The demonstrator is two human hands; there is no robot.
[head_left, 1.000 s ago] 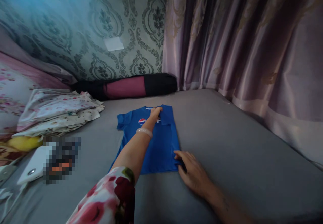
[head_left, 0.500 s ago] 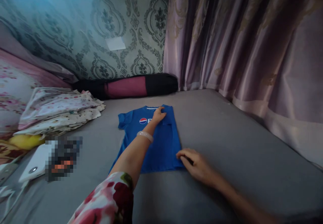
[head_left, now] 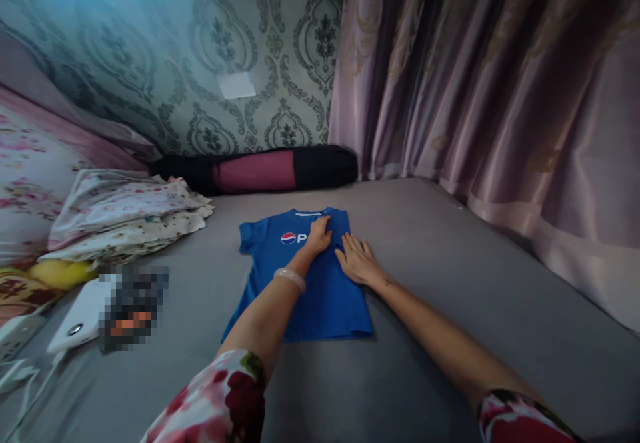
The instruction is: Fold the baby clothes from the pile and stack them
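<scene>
A blue short-sleeved T-shirt (head_left: 310,303) with a round red, white and blue logo lies front up on the grey bed sheet. Its right side is folded inward, so only the left sleeve sticks out. My left hand (head_left: 319,235), with a pale bangle on the wrist, rests on the shirt just below the collar, thumb and fingers apart, covering part of the lettering. Flat against the folded right edge lies my right hand (head_left: 357,261), its fingers spread. Neither hand grips the cloth visibly.
A long black and maroon bag (head_left: 255,171) lies along the wall. To the left are folded floral cloths (head_left: 133,213), a yellow item (head_left: 63,274), a white power bank (head_left: 83,316) with a cable, and a blurred-out object (head_left: 133,310). Curtains (head_left: 450,96) hang at the right.
My right hand has moved from the shirt's lower right corner up to its right edge near the shoulder and flattened out. My left hand stays below the collar.
</scene>
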